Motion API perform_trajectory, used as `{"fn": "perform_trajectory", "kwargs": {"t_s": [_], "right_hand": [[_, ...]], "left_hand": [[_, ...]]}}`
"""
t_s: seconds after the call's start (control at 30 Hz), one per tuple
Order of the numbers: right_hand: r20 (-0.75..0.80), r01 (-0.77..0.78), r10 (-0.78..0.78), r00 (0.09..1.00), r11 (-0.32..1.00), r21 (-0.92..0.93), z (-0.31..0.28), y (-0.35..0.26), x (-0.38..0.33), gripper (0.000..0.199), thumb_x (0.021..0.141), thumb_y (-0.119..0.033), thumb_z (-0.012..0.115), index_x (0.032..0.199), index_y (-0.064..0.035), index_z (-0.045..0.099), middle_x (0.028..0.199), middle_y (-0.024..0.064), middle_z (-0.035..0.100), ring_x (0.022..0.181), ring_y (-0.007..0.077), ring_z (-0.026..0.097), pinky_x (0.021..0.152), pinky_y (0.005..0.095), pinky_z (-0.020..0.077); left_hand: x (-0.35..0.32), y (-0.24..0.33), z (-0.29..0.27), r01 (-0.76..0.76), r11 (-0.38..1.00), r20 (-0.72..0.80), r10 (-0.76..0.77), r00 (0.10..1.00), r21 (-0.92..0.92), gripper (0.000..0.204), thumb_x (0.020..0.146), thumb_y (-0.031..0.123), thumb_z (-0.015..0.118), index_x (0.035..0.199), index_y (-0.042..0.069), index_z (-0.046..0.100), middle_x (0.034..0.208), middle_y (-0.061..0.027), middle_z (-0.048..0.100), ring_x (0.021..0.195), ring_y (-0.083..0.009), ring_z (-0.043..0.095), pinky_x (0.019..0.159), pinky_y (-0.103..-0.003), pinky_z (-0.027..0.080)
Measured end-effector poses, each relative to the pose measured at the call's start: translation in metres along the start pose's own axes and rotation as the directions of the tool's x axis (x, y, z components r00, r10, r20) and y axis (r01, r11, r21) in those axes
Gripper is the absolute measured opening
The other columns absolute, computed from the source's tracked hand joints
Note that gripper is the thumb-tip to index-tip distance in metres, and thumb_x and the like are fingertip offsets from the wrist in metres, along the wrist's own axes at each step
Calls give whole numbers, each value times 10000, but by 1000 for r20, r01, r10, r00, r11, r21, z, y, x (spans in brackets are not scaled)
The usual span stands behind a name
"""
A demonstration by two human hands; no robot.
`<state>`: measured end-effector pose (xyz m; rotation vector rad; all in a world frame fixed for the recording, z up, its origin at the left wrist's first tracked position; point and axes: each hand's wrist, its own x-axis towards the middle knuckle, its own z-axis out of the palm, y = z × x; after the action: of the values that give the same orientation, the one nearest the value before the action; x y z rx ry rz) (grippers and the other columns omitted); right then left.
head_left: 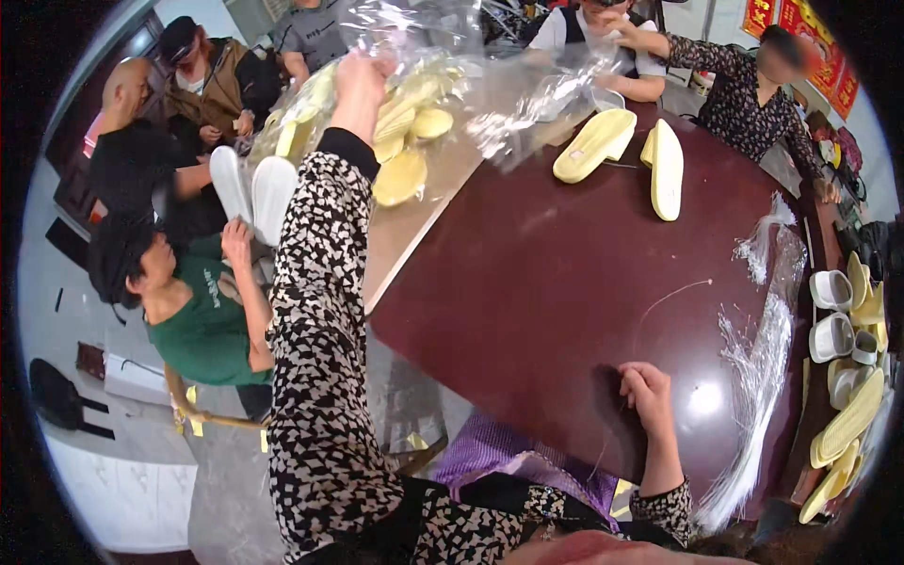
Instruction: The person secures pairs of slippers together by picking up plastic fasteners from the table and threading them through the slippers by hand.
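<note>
My left hand (361,85) reaches far forward, its fingers closed on a clear plastic bag (414,33). Yellow slippers and soles (400,177) lie in and below the crinkled plastic. Over the dark red table, my right hand (648,395) is closed in a pinch on a thin clear thread (670,294) that curves up the tabletop and ends in a small pale tip. Beyond it lie two yellow slippers, one (596,146) flat and the other (665,171) turned on its side.
A bundle of clear plastic threads (744,452) lies along the right of the dark red table (508,282). Yellow and white slippers (847,414) crowd the right edge. At left, a person in green (202,320) touches white slippers (271,193). Other people stand or sit around the table.
</note>
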<state>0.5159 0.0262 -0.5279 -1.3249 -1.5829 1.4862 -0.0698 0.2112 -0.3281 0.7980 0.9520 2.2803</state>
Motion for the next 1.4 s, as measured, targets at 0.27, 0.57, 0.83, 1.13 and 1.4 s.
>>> {"fn": "perform_trajectory", "kwargs": {"t_s": [0.27, 0.57, 0.83, 1.13, 1.4], "right_hand": [[4, -46, 46, 999, 999, 21, 3, 9, 3, 146, 870, -71, 566, 903, 19, 676, 619, 17, 599, 490, 49, 499, 454, 197, 398], [-14, -52, 52, 999, 999, -16, -6, 15, 4, 135, 873, -60, 568, 905, 13, 678, 619, 13, 601, 496, 44, 497, 462, 197, 401], [21, -28, 27, 999, 999, 24, -5, 9, 5, 142, 878, -81, 557, 900, 3, 670, 624, 11, 591, 484, 38, 475, 444, 176, 366], [8, -6, 6, 1000, 1000, 4, -8, 16, -1, 136, 880, -54, 556, 921, 14, 667, 644, 12, 594, 501, 39, 479, 458, 186, 377], [32, 18, -19, 999, 999, 26, -5, 6, 3, 169, 891, -112, 542, 928, 6, 658, 639, 14, 572, 479, 52, 467, 432, 191, 367]], "left_hand": [[154, -20, -78, -236, 918, -177, 302, 937, 317, 409, 884, 131, 548, 1203, -92, 421, 1061, -205, 572, 843, -357, 594, 674, -463, 547], [51, -29, 17, -6, 995, -399, 47, 916, 104, 553, 907, 303, 522, 1260, -100, 386, 1319, -243, 415, 1097, -347, 522, 775, -518, 547], [19, -2, 18, 20, 733, -141, 105, 984, 680, 517, 912, 287, 496, 1267, -71, 385, 1174, -234, 501, 1045, -333, 559, 701, -465, 566], [-170, -59, 35, -136, 676, 196, -13, 981, 724, 313, 938, 156, 471, 1212, 5, 462, 971, -83, 577, 766, -155, 600, 619, -256, 505], [-390, -86, 20, 260, 870, 125, -339, 933, 420, 274, 915, 43, 522, 1180, -25, 497, 947, -89, 612, 750, -131, 614, 638, -244, 506]]}}
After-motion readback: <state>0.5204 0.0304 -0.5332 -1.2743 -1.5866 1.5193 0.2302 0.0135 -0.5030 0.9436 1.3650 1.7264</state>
